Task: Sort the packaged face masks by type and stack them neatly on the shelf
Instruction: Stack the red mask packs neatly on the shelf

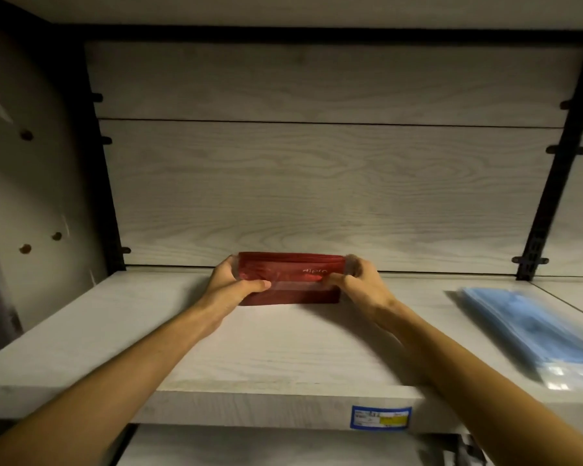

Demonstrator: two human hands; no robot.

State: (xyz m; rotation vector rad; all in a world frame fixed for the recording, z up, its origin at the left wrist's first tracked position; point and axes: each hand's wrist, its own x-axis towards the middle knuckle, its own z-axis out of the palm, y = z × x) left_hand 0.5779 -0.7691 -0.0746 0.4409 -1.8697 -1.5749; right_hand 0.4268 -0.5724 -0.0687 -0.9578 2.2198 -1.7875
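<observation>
A pale, wood-grain laminate shelf with a thick square front edge runs under both forearms. Beyond the hands rises a back panel of the same bleached grain, framed by black slotted metal uprights.

The left hand grips the left end of a flat, rectangular dark-red glossy plastic mask packet, thumb laid across its top face and fingers curled round the far corner. The packet lies between the two hands, towards the back of the shelf, just short of the back panel; pale lettering shows on its film. The right hand pinches the packet's right end, thumb on top.

Below the right forearm, a small blue-and-yellow price label sticks to the shelf's front edge. Well to the right of the right hand lies a stack of light-blue pleated masks in clear crinkled plastic sleeves, flat on the shelf.
</observation>
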